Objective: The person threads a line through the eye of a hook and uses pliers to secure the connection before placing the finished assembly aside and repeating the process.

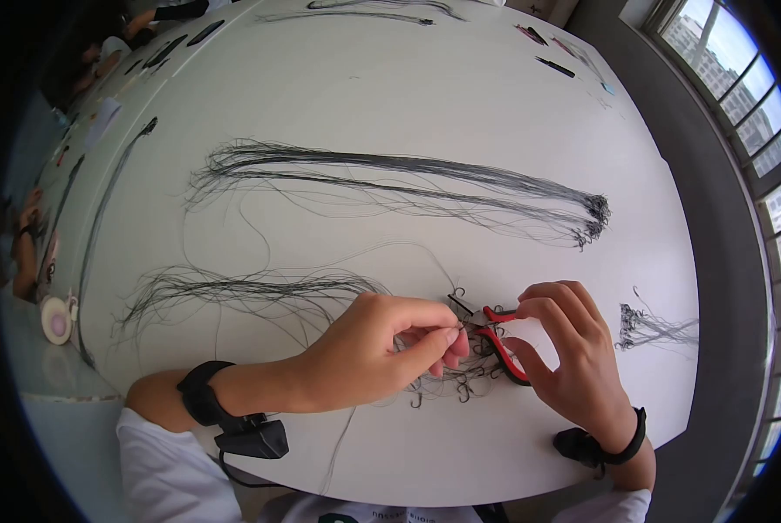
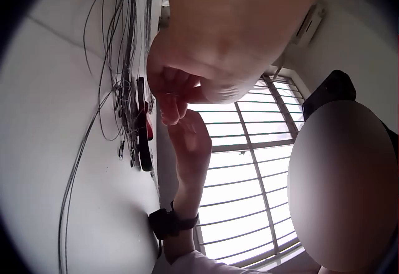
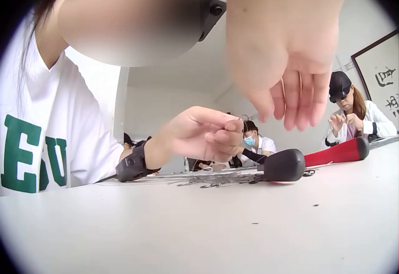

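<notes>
- While the left hand pinches something too small to make out here, the right hand hangs loosely bent beside it, holding nothing (head view).
- Head view: pliers with red-and-black handles lie on the white table, under the right fingers, nose toward the left fingertips; hooks are scattered around them.
- Head view: near bundle of dark lines lies left of the hands, far bundle across the table beyond them, short bundle at right.
- Left wrist view: left fingers curl in, thumb against them, grip itself unclear; pliers rest on the table just beside the loose lines.
- Right wrist view: right fingers straight, pointing down, apart from the pliers below; left thumb and index close on a thin strand curving up.
- Right wrist view: behind, a masked person and a capped person.
</notes>
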The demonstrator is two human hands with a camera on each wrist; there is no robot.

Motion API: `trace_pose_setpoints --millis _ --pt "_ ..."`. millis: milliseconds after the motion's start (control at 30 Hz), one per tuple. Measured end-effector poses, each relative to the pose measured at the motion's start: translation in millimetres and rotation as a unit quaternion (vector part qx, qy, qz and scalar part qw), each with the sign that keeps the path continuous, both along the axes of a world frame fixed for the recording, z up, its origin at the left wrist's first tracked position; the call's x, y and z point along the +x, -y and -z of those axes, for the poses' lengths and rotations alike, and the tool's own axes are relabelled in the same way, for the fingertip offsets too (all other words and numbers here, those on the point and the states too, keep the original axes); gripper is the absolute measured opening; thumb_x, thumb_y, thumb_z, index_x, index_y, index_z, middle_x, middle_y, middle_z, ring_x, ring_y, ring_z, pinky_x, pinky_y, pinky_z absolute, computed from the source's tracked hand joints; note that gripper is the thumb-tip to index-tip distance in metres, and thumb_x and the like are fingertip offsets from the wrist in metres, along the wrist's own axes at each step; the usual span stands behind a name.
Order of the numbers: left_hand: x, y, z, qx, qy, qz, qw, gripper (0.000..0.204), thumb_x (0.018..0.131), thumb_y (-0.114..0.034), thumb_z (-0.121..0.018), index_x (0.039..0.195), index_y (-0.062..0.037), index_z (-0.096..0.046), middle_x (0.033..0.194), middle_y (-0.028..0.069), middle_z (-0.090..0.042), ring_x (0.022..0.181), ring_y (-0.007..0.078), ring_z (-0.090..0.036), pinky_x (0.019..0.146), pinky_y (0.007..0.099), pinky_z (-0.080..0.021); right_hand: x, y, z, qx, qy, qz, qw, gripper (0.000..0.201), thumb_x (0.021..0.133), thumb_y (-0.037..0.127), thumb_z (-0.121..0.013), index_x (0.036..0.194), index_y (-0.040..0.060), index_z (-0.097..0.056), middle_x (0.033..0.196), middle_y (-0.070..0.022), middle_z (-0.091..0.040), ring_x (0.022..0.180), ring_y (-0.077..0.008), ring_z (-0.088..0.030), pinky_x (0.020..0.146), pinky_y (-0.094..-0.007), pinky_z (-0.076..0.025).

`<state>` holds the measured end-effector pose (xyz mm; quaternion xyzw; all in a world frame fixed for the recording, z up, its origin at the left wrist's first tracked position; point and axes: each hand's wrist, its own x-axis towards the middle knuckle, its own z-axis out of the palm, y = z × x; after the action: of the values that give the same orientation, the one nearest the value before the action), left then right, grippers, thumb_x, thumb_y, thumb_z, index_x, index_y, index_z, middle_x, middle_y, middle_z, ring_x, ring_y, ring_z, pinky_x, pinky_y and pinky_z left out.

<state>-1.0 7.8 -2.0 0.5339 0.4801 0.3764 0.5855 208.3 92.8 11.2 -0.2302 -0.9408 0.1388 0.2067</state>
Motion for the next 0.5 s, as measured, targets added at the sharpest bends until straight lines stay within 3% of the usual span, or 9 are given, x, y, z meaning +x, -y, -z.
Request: trace_pose_setpoints --millis 67,267,500 --pt "1 0 3 0.026 0.015 -0.042 0.999 0.017 0.090 -0.004 -0.047 0.088 0.0067 -0.060 0.080 0.0086 -0.064 0.069 0.0113 -0.060 0.066 0.0233 -0.049 4 0 6 -0.020 0.047 0.038 0.998 0.030 0.068 0.009 -0.074 0.088 0.0026 -0.053 0.102 -0.0113 -0.053 0.095 -0.0308 -0.051 0.076 -0.0400 -0.044" --pt "0 -2 6 0.050 -0.005 -0.049 0.998 0.017 0.091 -0.003 -0.047 0.087 0.0064 -0.060 0.079 0.0090 -0.065 0.067 0.0116 -0.061 0.062 0.0232 -0.049 10 4 5 -0.056 0.109 0.042 0.992 0.034 0.065 0.016 -0.077 0.085 0.0038 -0.053 0.107 -0.0133 -0.048 0.099 -0.0317 -0.048 0.080 -0.0404 -0.041" --pt "-2 -2 12 0.078 -0.021 -0.064 0.995 0.015 0.091 -0.003 -0.048 0.088 0.0066 -0.059 0.081 0.0103 -0.066 0.068 0.0122 -0.062 0.062 0.0233 -0.050 11 2 13 -0.066 0.083 0.012 0.994 0.024 0.066 0.010 -0.070 0.079 0.0024 -0.053 0.106 -0.0154 -0.047 0.099 -0.0329 -0.047 0.084 -0.0454 -0.039"
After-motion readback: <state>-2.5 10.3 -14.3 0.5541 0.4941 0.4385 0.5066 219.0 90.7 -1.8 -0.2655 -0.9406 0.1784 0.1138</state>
